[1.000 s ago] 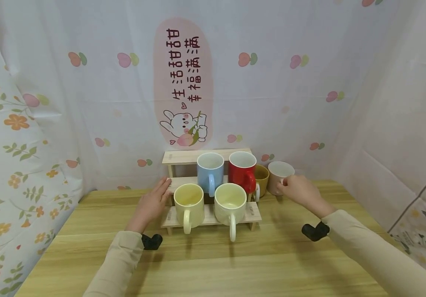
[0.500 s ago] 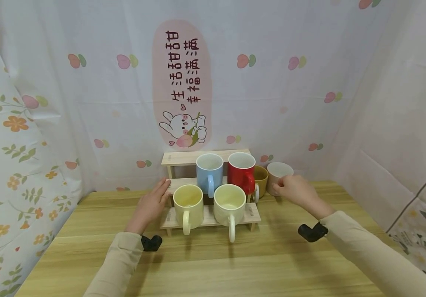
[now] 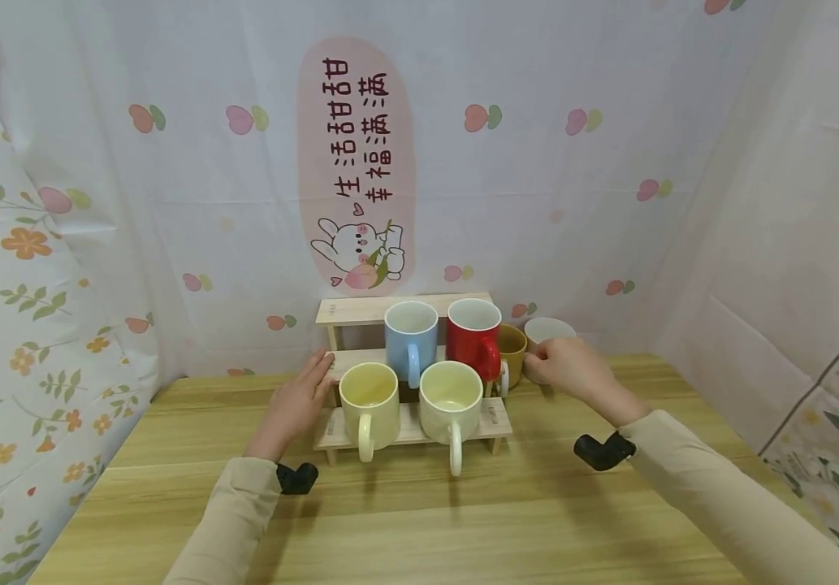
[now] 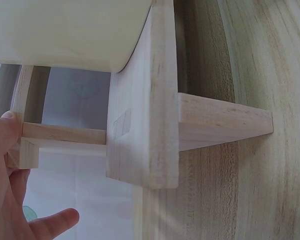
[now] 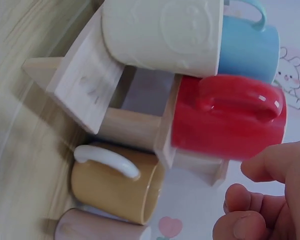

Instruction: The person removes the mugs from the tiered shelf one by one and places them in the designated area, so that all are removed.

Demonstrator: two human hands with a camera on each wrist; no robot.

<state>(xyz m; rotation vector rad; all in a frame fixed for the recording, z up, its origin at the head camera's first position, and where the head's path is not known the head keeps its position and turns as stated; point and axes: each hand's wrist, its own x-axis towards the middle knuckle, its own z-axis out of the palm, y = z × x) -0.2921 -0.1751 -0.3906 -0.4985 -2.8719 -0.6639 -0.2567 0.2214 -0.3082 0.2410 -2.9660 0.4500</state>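
Nearest is the wooden table (image 3: 390,528); upon it the wooden rack (image 3: 408,431) carries a yellow mug (image 3: 370,418) and a cream mug (image 3: 448,416) in front. The left hand (image 3: 289,412) touches the middle shelf's left end; I cannot tell whether it grips. Compared with half a second ago, the right hand (image 3: 576,374) has shifted slightly leftward, hiding more of the pink mug (image 5: 96,227); its fingers are loosely bent, holding nothing. This mug stands beside the ochre mug (image 5: 115,187). Farthest hangs a printed cloth (image 3: 536,195).

A printed cloth (image 3: 536,236) (drawn rabbit (image 3: 348,242) included) hangs behind the table (image 3: 419,532).
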